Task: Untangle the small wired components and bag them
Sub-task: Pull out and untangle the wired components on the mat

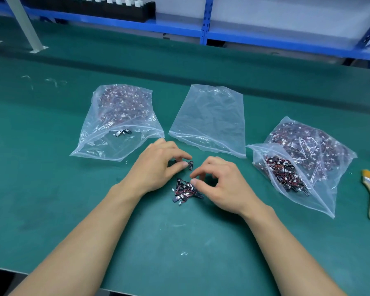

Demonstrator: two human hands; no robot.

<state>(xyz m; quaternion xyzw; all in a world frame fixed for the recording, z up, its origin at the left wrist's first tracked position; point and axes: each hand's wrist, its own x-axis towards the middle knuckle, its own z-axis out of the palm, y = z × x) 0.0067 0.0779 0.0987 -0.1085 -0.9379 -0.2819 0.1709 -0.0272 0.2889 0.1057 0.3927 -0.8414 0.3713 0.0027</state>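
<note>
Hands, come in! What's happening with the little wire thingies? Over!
Left hand pinches one component. Right hand fingertips at the tangled pile, grip unclear. Empty bag lies just beyond, path clear.

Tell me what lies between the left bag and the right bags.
An apparently empty clear bag, flat on the green mat; the head view shows it.

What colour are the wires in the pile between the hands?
The pile has red and black wires; head view.
</note>
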